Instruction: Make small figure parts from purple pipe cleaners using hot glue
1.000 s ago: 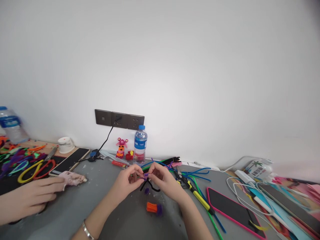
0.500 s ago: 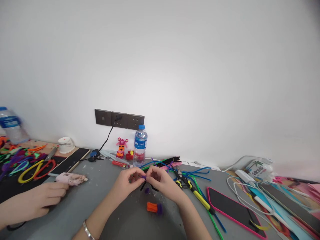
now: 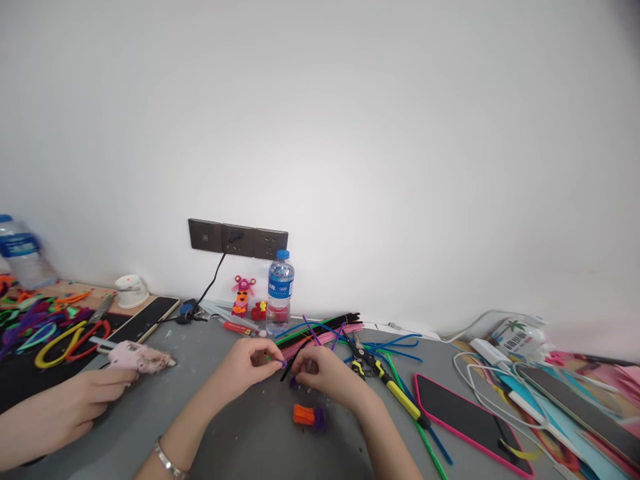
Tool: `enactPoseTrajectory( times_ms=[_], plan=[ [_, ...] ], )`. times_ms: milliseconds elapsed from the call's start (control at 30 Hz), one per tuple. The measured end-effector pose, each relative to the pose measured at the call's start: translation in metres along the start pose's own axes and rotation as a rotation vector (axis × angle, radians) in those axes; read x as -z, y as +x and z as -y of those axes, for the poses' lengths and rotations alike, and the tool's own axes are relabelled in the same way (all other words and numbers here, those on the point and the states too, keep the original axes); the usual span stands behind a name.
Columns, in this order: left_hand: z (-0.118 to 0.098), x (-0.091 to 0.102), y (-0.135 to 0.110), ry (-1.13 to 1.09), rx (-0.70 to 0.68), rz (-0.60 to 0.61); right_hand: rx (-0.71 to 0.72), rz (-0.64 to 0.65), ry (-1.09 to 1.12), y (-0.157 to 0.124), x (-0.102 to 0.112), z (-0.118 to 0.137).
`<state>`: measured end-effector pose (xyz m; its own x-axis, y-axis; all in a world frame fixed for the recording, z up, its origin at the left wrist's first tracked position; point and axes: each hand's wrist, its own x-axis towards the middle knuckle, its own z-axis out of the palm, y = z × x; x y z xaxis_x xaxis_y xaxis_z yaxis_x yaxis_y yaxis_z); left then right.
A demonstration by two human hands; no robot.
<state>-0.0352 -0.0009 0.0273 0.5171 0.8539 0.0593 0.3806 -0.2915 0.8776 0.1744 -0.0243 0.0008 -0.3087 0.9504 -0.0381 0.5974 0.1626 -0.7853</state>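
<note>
Head view shows two hands close together low over the gray tabletop (image 3: 240, 440). Left hand (image 3: 249, 365) pinches a small purple fuzzy wire (image 3: 283, 363) with its fingertips closed on it. Right hand (image 3: 320, 375) has its fingers curled in tight beside the same purple bit, but I cannot tell if it grips the piece or only touches it. A short black fuzzy wire (image 3: 289, 369) pokes out between the two hands. Just in front of them lies a little orange and purple roll (image 3: 309, 417). Behind them is a pile of colored fuzzy wires (image 3: 325, 330), and a water bottle (image 3: 281, 290) stands by the wall. Yellow-handled pliers (image 3: 385, 383) lie to the right, near a pink-edged phone (image 3: 467, 423). On the far left, another person's hand (image 3: 83, 397) rests near a pink glue gun (image 3: 135, 357).
</note>
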Motion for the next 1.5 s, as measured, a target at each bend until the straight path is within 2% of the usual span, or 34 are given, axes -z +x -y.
enactPoseTrajectory(
  times_ms=[333, 500, 600, 700, 767, 933, 1067, 1167, 1267, 1333, 1400, 1500],
  plan=[
    [0.003, 0.019, -0.004, 0.187, -0.021, -0.036, -0.075, 0.015, -0.074, 0.002, -0.008, -0.005],
    [0.007, 0.018, -0.008, 0.107, 0.02, 0.226, -0.087, 0.009, -0.069, 0.002, -0.007, -0.007],
    [0.007, 0.015, -0.01, 0.137, -0.007, 0.275, -0.06, 0.014, -0.043, 0.002, -0.006, -0.007],
    [0.007, 0.015, -0.009, 0.154, 0.011, 0.227, -0.042, 0.018, -0.02, 0.001, -0.004, -0.006],
    [0.009, 0.017, -0.006, 0.154, 0.022, 0.154, -0.025, 0.006, -0.019, 0.001, -0.002, -0.004],
    [0.026, 0.03, 0.002, 0.158, -0.021, -0.188, -0.008, -0.05, -0.027, 0.001, 0.004, -0.003],
    [0.041, 0.038, 0.008, 0.263, -0.044, -0.376, -0.005, -0.085, -0.026, 0.001, 0.006, -0.001],
    [0.043, 0.033, 0.011, 0.298, -0.063, -0.352, -0.006, -0.224, -0.077, 0.003, 0.009, -0.004],
    [0.039, 0.017, 0.012, 0.277, -0.133, -0.274, 0.017, -0.499, -0.153, 0.007, 0.012, -0.015],
    [0.037, 0.003, 0.013, 0.281, -0.174, -0.282, 0.011, -0.661, -0.227, 0.011, 0.012, -0.025],
    [0.035, -0.008, 0.012, 0.274, -0.184, -0.277, -0.02, -0.715, -0.288, 0.014, 0.01, -0.034],
    [0.034, -0.018, 0.01, 0.262, -0.19, -0.217, -0.045, -0.64, -0.318, 0.015, 0.005, -0.036]
  ],
)
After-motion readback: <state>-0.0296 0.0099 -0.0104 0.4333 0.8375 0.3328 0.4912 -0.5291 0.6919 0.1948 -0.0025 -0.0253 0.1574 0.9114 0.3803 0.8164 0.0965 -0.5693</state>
